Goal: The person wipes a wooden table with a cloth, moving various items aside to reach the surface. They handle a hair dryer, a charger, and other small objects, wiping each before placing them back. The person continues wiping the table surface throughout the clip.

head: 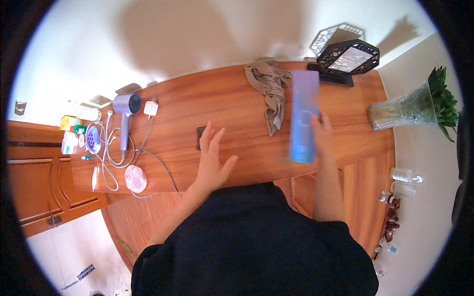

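In my right hand (pixel 322 131) is a long blue and purple box (pixel 304 118), gripped by its right side and blurred by motion. My left hand (pixel 213 159) hovers over the wooden desk (pixel 177 111) with its fingers spread and nothing in them. Just beyond the left fingertips lies a small dark object (pixel 200 137), partly hidden by that hand. A crumpled grey-brown cloth (pixel 272 94) lies on the desk to the left of the box.
A purple hair dryer (pixel 126 118), looping cables, a white plug adapter (pixel 151 108), a pink device (pixel 136 179) and small bottles occupy the left side. At the right stand a black-framed octagonal stand (pixel 348 59) and a glass vase (pixel 403 109) with green leaves.
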The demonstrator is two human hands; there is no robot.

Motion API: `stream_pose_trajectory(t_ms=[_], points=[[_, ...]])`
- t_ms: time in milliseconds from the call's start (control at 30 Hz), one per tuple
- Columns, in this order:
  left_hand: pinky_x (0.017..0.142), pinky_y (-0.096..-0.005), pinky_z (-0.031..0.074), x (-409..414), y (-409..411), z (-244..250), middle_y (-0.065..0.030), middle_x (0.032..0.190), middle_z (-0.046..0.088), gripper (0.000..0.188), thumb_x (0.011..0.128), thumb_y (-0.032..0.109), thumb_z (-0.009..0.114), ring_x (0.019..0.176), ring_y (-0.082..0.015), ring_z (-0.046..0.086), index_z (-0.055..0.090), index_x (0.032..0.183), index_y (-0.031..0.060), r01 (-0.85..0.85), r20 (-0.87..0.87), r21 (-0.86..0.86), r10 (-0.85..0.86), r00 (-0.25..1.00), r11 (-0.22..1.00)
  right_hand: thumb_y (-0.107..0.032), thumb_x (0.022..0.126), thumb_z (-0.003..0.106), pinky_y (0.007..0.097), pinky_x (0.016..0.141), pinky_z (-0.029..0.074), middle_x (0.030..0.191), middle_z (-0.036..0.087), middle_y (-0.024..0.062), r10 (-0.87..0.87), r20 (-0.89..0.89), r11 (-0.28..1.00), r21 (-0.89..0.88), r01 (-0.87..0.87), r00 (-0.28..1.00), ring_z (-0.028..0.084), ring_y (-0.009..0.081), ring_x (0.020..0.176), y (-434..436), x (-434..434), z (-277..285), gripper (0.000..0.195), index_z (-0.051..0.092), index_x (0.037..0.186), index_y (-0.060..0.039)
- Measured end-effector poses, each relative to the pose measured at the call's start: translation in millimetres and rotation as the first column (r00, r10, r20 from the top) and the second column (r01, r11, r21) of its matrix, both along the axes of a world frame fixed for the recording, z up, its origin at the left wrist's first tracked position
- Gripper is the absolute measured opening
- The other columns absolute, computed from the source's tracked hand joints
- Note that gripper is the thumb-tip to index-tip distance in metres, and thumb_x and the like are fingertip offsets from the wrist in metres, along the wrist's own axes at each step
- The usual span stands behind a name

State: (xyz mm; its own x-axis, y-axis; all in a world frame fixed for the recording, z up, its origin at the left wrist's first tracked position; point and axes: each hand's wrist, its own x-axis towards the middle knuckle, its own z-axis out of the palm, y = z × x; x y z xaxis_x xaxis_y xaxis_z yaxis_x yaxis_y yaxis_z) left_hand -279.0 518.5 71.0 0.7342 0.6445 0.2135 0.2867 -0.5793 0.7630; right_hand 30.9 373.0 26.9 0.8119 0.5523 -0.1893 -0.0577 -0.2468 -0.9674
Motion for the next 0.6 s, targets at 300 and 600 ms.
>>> stream_pose_trajectory(t_ms=[300,600], points=[[0.114,-0.0474,0.034,-24.0,8.9,-33.2,-0.0236,0.156,0.022,0.068,0.083,0.010,0.071,0.139,-0.0425,0.035,0.041,0.144,0.0032,-0.155,-0.056,-0.024,0.153,0.987,0.988,-0.030,0.096,0.060,0.0408,0.105,0.043,0.124,0.064,0.0156,0.352,0.536,0.362,-0.834,0.417,0.767,0.057,0.0316,0.119,-84.3,110.3,19.0,0.045,0.058,0.132,-0.0032],[0.100,-0.0493,0.038,-25.5,24.7,-51.7,-0.0155,0.127,0.053,0.064,0.078,0.027,0.079,0.119,-0.0364,0.049,0.052,0.133,0.0091,-0.515,-0.330,0.215,0.558,0.762,0.830,-0.016,0.086,0.070,0.0479,0.111,0.036,0.147,0.045,0.0145,0.304,0.837,0.952,-0.250,-0.177,0.455,0.042,0.0381,0.132,124.2,-12.5,1.4,0.051,0.056,0.134,-0.0079]])
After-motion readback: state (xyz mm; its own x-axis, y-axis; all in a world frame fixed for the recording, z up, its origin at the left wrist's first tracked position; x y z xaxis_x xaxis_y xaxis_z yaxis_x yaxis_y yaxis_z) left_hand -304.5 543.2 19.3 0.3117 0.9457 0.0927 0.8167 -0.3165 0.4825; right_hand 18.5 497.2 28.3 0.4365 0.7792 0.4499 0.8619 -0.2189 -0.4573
